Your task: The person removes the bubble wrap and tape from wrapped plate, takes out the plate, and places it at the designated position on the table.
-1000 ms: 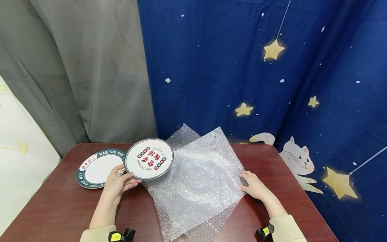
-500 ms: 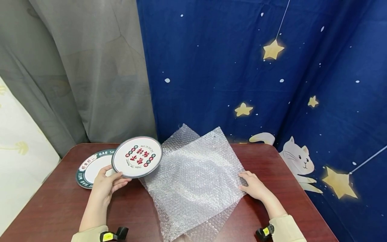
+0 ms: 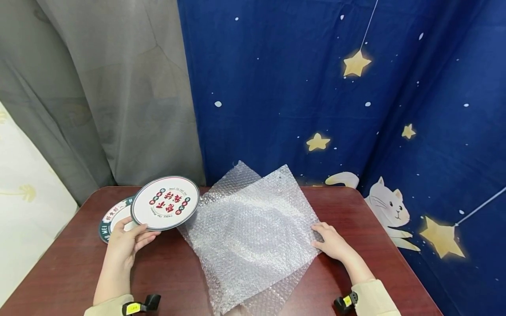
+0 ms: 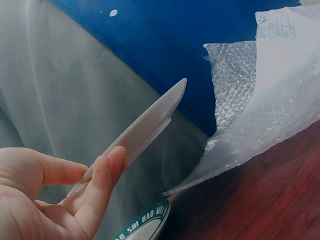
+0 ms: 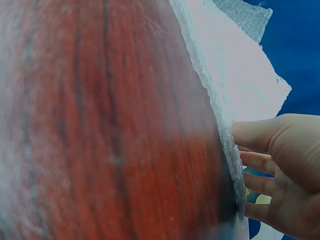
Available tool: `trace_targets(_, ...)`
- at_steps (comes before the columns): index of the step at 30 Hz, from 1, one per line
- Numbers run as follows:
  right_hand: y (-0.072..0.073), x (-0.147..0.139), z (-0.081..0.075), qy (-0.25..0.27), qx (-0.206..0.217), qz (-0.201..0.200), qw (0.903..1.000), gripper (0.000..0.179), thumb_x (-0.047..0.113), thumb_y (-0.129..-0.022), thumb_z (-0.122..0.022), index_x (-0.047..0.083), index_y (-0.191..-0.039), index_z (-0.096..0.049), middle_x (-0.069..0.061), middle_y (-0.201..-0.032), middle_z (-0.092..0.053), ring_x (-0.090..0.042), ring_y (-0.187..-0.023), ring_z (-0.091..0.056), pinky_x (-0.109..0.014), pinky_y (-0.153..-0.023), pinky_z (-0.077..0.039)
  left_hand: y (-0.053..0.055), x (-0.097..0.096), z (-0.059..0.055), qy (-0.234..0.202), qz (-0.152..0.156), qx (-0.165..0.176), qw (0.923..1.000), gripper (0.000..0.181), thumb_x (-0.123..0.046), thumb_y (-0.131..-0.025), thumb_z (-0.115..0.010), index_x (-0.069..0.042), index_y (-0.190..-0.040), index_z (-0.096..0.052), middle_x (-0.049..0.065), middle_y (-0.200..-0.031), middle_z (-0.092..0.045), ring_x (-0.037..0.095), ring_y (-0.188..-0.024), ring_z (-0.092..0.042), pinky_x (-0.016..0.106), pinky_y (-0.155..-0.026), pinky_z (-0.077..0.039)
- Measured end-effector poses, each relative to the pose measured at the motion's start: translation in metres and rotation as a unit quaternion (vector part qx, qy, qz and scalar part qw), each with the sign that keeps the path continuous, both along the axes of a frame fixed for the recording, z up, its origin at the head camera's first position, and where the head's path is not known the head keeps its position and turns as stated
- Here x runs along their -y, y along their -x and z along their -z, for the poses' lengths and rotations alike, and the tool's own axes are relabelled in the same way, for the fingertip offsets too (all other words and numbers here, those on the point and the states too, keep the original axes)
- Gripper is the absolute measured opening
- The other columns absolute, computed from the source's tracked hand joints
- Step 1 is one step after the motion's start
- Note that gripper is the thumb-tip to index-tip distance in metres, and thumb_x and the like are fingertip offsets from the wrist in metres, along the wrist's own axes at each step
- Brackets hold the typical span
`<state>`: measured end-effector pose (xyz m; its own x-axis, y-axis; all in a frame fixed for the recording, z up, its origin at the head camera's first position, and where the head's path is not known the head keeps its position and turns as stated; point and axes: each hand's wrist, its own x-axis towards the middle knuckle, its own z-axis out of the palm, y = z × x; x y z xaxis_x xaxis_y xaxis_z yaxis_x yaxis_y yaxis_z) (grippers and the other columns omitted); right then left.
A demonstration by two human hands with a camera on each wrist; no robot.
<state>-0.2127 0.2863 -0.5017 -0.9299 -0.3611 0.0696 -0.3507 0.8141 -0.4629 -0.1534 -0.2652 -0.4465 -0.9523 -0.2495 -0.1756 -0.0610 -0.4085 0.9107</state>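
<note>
My left hand (image 3: 123,240) pinches the near left rim of a round white plate (image 3: 147,206) with red lettering and a dark rim, thumb on top and fingers beneath. The left wrist view shows this plate (image 4: 142,125) edge-on, tilted in the air. Partly covered by it in the head view, a second plate with a green lettered rim (image 3: 104,231) lies on the table. My right hand (image 3: 334,242) rests at the right edge of the bubble wrap (image 3: 257,228), fingers extended; the right wrist view has the thumb (image 5: 252,134) right at the wrap's edge.
Two overlapping sheets of bubble wrap cover the middle of the reddish-brown table (image 3: 174,281). Behind the table hang a grey curtain (image 3: 146,109) and a blue curtain (image 3: 272,87) with stars.
My left hand has moved left with the held plate, which now overlaps more of the green-rimmed plate in the head view. My right hand has stayed at the wrap's edge.
</note>
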Motion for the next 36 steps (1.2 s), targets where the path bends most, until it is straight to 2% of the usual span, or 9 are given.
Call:
trace_targets(3,0.0,0.0,0.0,-0.001,-0.002,0.0,1.0,0.047,0.009,-0.087,-0.069,-0.007,-0.128,-0.054,-0.024,-0.13,-0.049,-0.042,-0.122,-0.041,-0.055,-0.099,-0.037,-0.001,0.004,0.0,-0.007,-0.014,0.009,0.9998,0.045,0.005,-0.094,-0.053,-0.017,-0.121,-0.025,0.005,-0.079,-0.066,0.023,-0.067,-0.07,0.031,-0.065,-0.056)
trace_targets(6,0.001,0.001,0.0,-0.002,-0.004,-0.002,1.0,0.047,0.009,-0.087,-0.069,-0.007,-0.128,-0.054,-0.024,-0.13,-0.049,-0.042,-0.122,-0.041,-0.055,-0.099,-0.037,-0.001,0.008,0.001,-0.006,-0.024,0.02,0.9995,0.059,0.005,-0.094,-0.053,-0.012,-0.136,-0.015,0.005,-0.078,-0.065,0.023,-0.066,-0.07,0.032,-0.065,-0.056)
trace_targets(9,0.001,0.001,-0.001,-0.001,-0.006,-0.003,1.0,0.046,0.009,-0.087,-0.069,-0.007,-0.128,-0.054,-0.024,-0.13,-0.049,-0.042,-0.122,-0.041,-0.055,-0.099,-0.037,-0.002,0.01,0.001,-0.008,-0.032,0.021,0.9992,0.067,0.006,-0.094,-0.052,-0.009,-0.14,-0.006,0.004,-0.079,-0.064,0.024,-0.066,-0.07,0.032,-0.065,-0.056)
trace_targets(15,0.001,0.001,0.0,-0.001,-0.003,-0.002,1.0,0.047,0.009,-0.087,-0.069,-0.007,-0.128,-0.054,-0.024,-0.13,-0.049,-0.042,-0.122,-0.041,-0.055,-0.099,-0.036,-0.003,0.014,0.003,-0.02,-0.062,0.036,0.9972,0.066,0.006,-0.094,-0.051,-0.014,-0.139,-0.007,0.004,-0.077,-0.063,0.026,-0.064,-0.07,0.034,-0.064,-0.057)
trace_targets(18,0.001,0.001,0.0,-0.002,-0.004,-0.002,1.0,0.047,0.01,-0.087,-0.069,-0.007,-0.128,-0.054,-0.024,-0.13,-0.049,-0.042,-0.122,-0.041,-0.055,-0.099,-0.036,0.001,0.021,0.012,-0.013,-0.073,0.03,0.9968,0.073,0.005,-0.093,-0.053,-0.013,-0.142,-0.002,0.005,-0.076,-0.062,0.026,-0.064,-0.07,0.035,-0.064,-0.057)
trace_targets(23,0.001,0.0,0.0,-0.001,-0.008,-0.003,1.0,0.046,0.009,-0.087,-0.069,-0.007,-0.127,-0.054,-0.023,-0.129,-0.049,-0.042,-0.121,-0.042,-0.055,-0.099,-0.036,0.011,0.04,0.04,-0.004,-0.09,0.01,0.9958,0.074,0.002,-0.092,-0.058,-0.013,-0.141,-0.005,0.008,-0.079,-0.065,0.032,-0.071,-0.07,0.038,-0.068,-0.055)
trace_targets(25,0.001,0.0,0.0,0.001,-0.008,-0.004,1.0,0.046,0.009,-0.087,-0.069,-0.007,-0.128,-0.054,-0.023,-0.129,-0.049,-0.042,-0.121,-0.042,-0.055,-0.099,-0.036,0.012,0.043,0.043,0.01,-0.102,0.016,0.9946,0.073,0.0,-0.092,-0.058,-0.012,-0.142,-0.006,0.008,-0.08,-0.066,0.031,-0.073,-0.07,0.039,-0.069,-0.055)
trace_targets(30,0.0,0.0,0.0,0.004,-0.005,-0.003,1.0,0.046,0.009,-0.087,-0.069,-0.007,-0.128,-0.054,-0.024,-0.13,-0.049,-0.042,-0.121,-0.041,-0.055,-0.099,-0.036,0.003,0.033,0.024,0.003,-0.135,0.054,0.9894,0.075,0.003,-0.094,-0.052,-0.013,-0.148,-0.002,0.005,-0.075,-0.064,0.028,-0.066,-0.07,0.037,-0.064,-0.056)
trace_targets(36,-0.002,0.001,-0.001,0.006,-0.001,0.0,1.0,0.047,0.01,-0.087,-0.069,-0.007,-0.129,-0.053,-0.023,-0.131,-0.049,-0.042,-0.122,-0.041,-0.055,-0.1,-0.036,-0.007,0.027,0.008,-0.038,-0.144,0.052,0.9875,0.077,0.009,-0.094,-0.045,-0.012,-0.15,0.004,0.008,-0.071,-0.061,0.027,-0.06,-0.069,0.034,-0.06,-0.056)
